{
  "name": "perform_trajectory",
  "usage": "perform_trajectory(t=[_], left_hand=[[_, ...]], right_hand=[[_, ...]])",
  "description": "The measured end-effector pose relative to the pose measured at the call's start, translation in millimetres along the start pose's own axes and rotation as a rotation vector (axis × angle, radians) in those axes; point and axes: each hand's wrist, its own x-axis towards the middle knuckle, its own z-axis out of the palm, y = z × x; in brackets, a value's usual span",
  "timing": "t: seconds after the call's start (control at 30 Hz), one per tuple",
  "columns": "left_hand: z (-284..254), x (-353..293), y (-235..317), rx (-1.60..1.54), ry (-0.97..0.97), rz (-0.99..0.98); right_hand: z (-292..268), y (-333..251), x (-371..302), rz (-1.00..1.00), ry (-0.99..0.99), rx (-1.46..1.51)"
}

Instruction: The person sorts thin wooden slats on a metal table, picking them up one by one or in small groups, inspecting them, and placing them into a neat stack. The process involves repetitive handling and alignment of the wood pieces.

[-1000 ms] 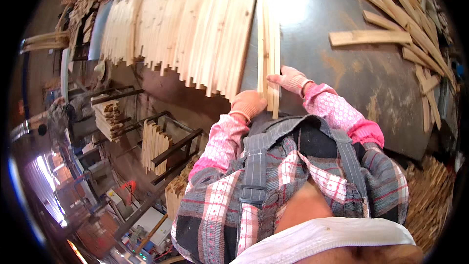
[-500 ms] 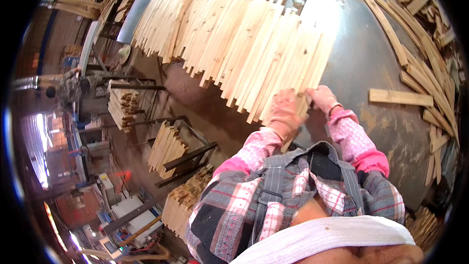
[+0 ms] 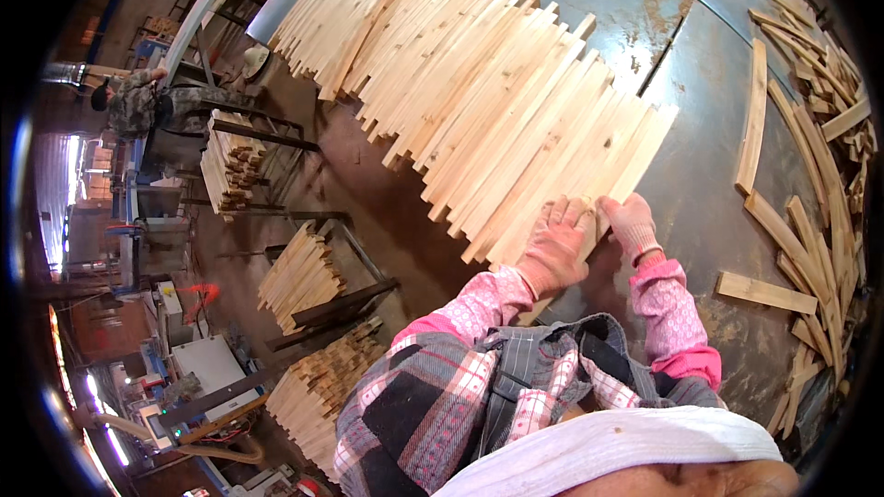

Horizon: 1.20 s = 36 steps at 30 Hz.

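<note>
A long row of pale wooden strips (image 3: 488, 74) lies side by side on the metal table (image 3: 709, 101), their ends uneven. My left hand (image 3: 555, 244), in a pinkish glove, rests flat over the near ends of the strips at the row's right side, fingers extended. My right hand (image 3: 631, 224), gloved too, is just right of it, with its fingers bent around the outermost wooden strip (image 3: 643, 161) near its lower end. The right thumb and the underside of that grip are partly hidden.
Loose offcuts (image 3: 829, 184) pile along the table's right side, with a short board (image 3: 766, 292) lying apart. Racks at left hold stacked strips (image 3: 304, 276). Farther left, a person in camouflage clothing (image 3: 138, 110) stands near machinery.
The view has shifted, so the row and table appear displaced. My left hand's fingers have straightened and flattened onto the strips. My right hand stays at the row's right edge.
</note>
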Motion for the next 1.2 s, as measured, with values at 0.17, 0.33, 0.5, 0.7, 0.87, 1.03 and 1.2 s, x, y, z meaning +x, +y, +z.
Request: perform_trajectory(t=[0.17, 0.33, 0.5, 0.7, 0.87, 1.03, 1.2], left_hand=[[-35, 67, -76, -0.035, 0.077, 0.002], [-54, 84, -193, 0.169, 0.419, 0.05], [-64, 92, -265, 0.387, 0.292, -0.22], [-89, 108, -272, 0.346, 0.262, -0.177], [-136, 126, -236, -0.071, 0.359, -0.188], [-217, 159, -50, -0.888, 0.061, 0.572], [-263, 135, 84, -0.841, -0.457, 1.593]], right_hand=[[32, -67, 76, -0.007, -0.014, 0.011], [120, -152, 160, -0.516, -0.15, -0.648], [138, -184, 172, -0.419, -0.146, -0.215], [-61, -146, 247, -0.319, 0.521, -0.741], [-141, -33, 210, -0.023, 0.527, -0.611], [-103, 47, 100, -0.116, 0.383, -0.49], [-92, 74, -5, 0.093, 0.471, -0.669]])
